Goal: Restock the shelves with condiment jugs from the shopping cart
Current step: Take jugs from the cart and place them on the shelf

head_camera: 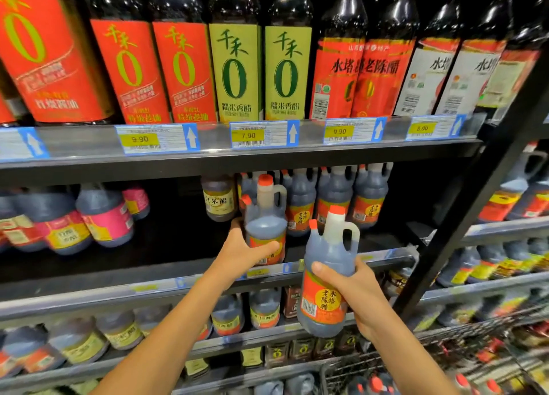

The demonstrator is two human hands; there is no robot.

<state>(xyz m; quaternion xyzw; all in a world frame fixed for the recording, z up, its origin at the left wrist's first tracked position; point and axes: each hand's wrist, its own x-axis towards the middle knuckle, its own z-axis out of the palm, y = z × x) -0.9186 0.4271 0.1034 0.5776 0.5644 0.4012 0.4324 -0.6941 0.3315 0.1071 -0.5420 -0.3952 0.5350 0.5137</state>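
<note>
At middle shelf (166, 284), left hand (242, 253) fingers clamped on shelf jug (266, 225), right hand (361, 293) fingers clamped on second jug (326, 276); push shelf jug back upright, seemingly not seated, label forward.

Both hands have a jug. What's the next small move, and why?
Probably slide the left jug back against the matching row and let go. The left hand grips it at the front edge of the shelf, with like orange-capped jugs just behind. The right hand holds the second jug off the shelf.
</note>
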